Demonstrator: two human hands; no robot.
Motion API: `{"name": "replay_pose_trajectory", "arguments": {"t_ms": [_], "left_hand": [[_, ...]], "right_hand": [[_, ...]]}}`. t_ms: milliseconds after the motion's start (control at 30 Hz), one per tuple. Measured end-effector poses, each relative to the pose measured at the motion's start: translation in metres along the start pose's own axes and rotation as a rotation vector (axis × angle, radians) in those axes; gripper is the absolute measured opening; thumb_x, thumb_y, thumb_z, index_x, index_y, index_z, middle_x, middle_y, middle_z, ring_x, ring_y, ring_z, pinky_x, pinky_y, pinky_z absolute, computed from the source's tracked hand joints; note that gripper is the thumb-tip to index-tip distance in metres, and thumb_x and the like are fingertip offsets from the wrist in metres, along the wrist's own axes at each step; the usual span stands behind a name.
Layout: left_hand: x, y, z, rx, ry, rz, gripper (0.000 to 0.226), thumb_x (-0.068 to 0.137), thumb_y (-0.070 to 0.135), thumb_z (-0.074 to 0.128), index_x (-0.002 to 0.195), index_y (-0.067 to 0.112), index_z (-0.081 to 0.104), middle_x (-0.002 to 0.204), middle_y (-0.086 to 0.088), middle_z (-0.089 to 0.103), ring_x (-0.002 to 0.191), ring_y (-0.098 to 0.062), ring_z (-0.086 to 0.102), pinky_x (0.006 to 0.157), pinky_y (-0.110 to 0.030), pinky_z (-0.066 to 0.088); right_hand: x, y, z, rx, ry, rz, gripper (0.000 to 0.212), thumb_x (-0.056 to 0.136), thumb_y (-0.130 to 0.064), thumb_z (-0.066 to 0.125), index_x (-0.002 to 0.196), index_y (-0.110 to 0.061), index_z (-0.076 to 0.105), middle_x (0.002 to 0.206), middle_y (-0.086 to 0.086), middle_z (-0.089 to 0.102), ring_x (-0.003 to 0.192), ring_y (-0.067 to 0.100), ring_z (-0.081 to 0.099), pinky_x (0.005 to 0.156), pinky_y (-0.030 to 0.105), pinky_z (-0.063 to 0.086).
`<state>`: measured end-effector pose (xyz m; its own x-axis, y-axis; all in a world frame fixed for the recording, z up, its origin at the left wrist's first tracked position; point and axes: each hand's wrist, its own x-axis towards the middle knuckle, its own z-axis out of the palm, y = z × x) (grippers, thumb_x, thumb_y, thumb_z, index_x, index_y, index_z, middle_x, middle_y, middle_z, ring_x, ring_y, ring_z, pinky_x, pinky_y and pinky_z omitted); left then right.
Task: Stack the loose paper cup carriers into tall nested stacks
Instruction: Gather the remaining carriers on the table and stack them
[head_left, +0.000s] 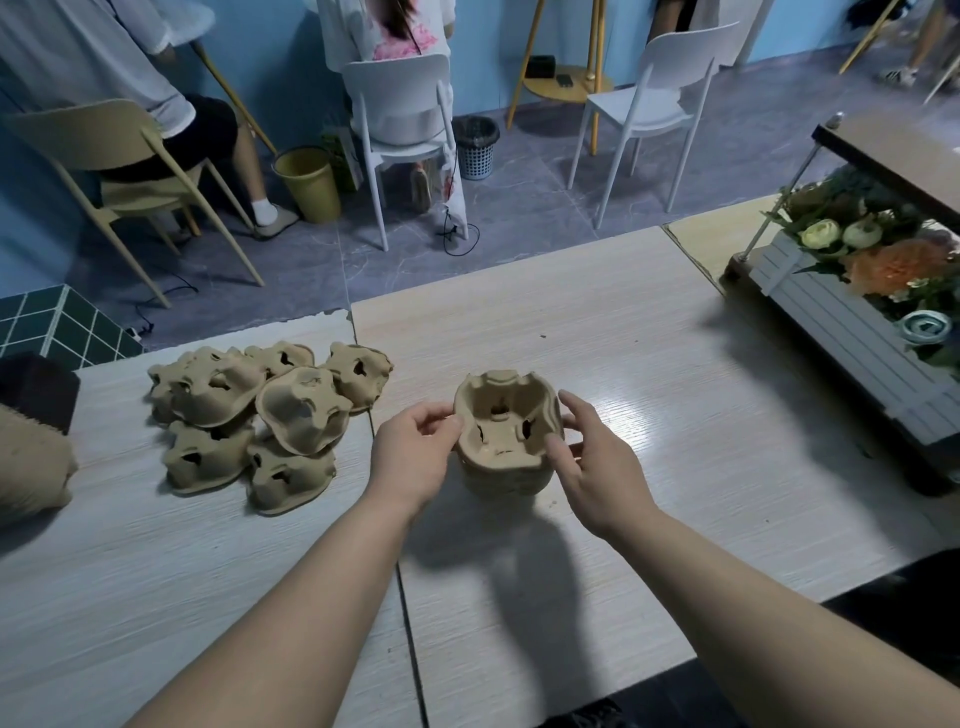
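A nested stack of brown pulp cup carriers (506, 431) stands on the pale wooden table (649, 374), hollow side up. My left hand (415, 452) pinches the stack's left rim between thumb and curled fingers. On the stack's right side, my right hand (597, 462) has its fingers spread and relaxed along the rim, fingertips touching it. To the left lies a loose pile of several cup carriers (265, 415), most of them upside down and overlapping.
A white slatted planter with artificial flowers (872, 291) sits at the table's right end under a small shelf. A dark block (36, 389) and a tan bundle (26, 467) lie at the far left. Beyond the table, people sit on chairs.
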<state>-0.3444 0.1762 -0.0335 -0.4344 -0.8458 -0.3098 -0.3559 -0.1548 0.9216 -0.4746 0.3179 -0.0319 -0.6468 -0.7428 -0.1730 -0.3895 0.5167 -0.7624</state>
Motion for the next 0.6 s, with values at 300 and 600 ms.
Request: {"name": "replay_pose_trajectory", "arguments": {"t_ms": [300, 600], "left_hand": [[-0.003, -0.010, -0.008, 0.048, -0.033, 0.058, 0.018, 0.092, 0.017, 0.066, 0.108, 0.024, 0.070, 0.099, 0.015, 0.070, 0.068, 0.011, 0.060, 0.072, -0.020, 0.047], [0.015, -0.020, -0.038, 0.065, 0.010, 0.050, 0.023, 0.092, 0.015, 0.064, 0.112, 0.024, 0.070, 0.073, 0.016, 0.070, 0.051, 0.001, 0.050, 0.062, -0.025, 0.045]], "right_hand": [[0.004, -0.004, 0.004, -0.017, -0.026, -0.005, 0.048, 0.094, -0.027, 0.051, 0.139, -0.040, 0.038, 0.108, -0.023, 0.053, 0.085, 0.005, 0.064, 0.077, 0.026, 0.043], [0.014, -0.027, 0.032, -0.004, -0.059, -0.055, 0.050, 0.095, -0.026, 0.049, 0.141, -0.041, 0.036, 0.109, -0.025, 0.052, 0.090, 0.010, 0.062, 0.081, 0.027, 0.043]]}}
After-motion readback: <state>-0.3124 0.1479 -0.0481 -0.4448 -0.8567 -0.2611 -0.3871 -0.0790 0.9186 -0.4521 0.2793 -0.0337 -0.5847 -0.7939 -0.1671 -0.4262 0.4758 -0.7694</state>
